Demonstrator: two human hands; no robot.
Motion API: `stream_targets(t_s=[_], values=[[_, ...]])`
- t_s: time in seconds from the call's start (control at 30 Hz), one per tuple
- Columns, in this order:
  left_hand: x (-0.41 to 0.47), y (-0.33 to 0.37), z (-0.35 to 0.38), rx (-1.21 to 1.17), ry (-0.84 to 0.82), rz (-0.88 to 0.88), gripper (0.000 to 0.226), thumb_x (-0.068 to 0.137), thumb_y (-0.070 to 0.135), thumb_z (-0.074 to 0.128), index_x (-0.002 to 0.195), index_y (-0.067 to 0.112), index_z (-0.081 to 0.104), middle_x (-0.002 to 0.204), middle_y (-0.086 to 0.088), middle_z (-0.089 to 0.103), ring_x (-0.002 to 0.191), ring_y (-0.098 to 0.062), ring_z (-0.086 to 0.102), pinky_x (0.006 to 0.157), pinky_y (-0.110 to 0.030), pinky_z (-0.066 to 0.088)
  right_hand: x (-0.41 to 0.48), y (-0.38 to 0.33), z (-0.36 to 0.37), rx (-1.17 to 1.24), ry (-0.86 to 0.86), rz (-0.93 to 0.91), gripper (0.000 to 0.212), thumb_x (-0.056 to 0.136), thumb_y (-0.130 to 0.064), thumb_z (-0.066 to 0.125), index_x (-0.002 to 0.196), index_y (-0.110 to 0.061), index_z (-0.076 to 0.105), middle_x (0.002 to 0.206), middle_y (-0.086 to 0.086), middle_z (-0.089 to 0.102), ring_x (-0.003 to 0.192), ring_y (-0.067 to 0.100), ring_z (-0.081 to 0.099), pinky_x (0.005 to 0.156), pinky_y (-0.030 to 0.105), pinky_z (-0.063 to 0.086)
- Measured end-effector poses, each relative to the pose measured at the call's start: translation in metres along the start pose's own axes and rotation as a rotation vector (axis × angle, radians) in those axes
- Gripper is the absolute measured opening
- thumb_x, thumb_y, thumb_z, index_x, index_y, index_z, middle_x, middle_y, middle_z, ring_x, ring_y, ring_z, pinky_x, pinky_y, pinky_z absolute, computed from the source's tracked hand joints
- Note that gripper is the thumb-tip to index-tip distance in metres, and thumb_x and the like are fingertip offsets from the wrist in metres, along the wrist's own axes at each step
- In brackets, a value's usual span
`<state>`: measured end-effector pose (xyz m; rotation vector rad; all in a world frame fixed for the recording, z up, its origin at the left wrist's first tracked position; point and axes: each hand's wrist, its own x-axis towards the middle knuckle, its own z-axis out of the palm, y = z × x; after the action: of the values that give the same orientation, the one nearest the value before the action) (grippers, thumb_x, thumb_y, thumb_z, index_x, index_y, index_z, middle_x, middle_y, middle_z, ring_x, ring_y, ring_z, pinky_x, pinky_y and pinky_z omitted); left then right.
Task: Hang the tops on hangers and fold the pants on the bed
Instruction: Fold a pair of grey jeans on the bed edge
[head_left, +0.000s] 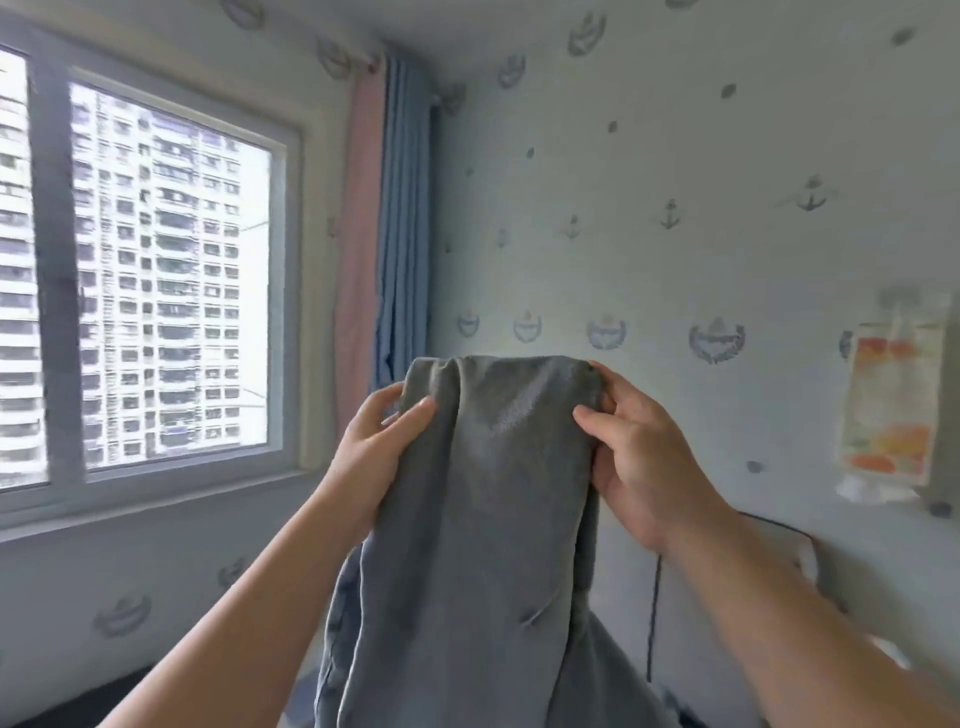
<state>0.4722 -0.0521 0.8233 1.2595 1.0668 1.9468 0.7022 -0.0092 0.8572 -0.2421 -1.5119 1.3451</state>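
Up in the air ahead of the patterned wall, chest-high to the camera, the left hand (384, 441) grips the left top corner of the grey pants (493, 519), thumb pressed on the near face and the fingers wrapped round behind. The right hand (639, 457) does the same on the right top corner, thumb in front, fingers curled over the edge. Between the two grips the top edge runs level, side to side, and looks doubled over rather than a plain waistband, though the blur makes that hard to call.

The pants hang straight down from there: long axis vertical, top end at the hands, the rest dropping out of the bottom of the view. A stitched seam shows down the lower left side.

This reads as the pants-folding step, with the cloth held up to straighten it. The next move calls for lowering it flat onto the bed, long axis kept straight, before folding it across. The bed itself is barely in view.

Off left sits the window (171, 270), with the blue curtain (402, 223) beside it.
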Motion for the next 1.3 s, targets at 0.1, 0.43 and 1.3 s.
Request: stream_targets(t_s=[0.1, 0.43, 1.3], values=[[-0.021, -0.020, -0.076, 0.093, -0.011, -0.137, 0.057, 0.074, 0.050, 0.079, 0.123, 0.026, 0.063, 0.112, -0.002, 0.075, 0.101, -0.022, 0.073, 0.078, -0.035, 0.060, 0.019, 0.048, 0.048, 0.055, -0.030, 0.109, 0.033, 0.100, 0.008, 0.038, 0.124, 0.002, 0.059, 0.123, 0.022, 0.067, 0.114, 0.025, 0.066, 0.099, 0.036, 0.052], [-0.152, -0.137, -0.242, 0.388, 0.227, -0.600, 0.024, 0.088, 0.026, 0.074, 0.109, 0.015, 0.072, 0.105, -0.006, 0.077, 0.095, -0.020, 0.074, 0.082, -0.037, 0.058, 0.031, 0.226, 0.144, 0.247, -0.101, 0.549, 0.034, 0.100, 0.004, 0.040, 0.129, 0.004, 0.057, 0.126, 0.026, 0.065, 0.114, 0.033, 0.067, 0.098, 0.044, 0.054], [-0.172, -0.286, -0.170, -0.584, 0.953, -0.681, 0.041, 0.104, 0.018, 0.045, 0.139, -0.003, 0.043, 0.139, -0.032, 0.050, 0.128, -0.047, 0.050, 0.099, -0.067, 0.044, -0.140, 0.475, 0.031, -0.645, -0.968, 0.827, 0.128, 0.051, -0.075, 0.078, 0.155, -0.044, 0.010, 0.159, -0.011, 0.026, 0.146, 0.015, 0.026, 0.117, 0.046, 0.031]])
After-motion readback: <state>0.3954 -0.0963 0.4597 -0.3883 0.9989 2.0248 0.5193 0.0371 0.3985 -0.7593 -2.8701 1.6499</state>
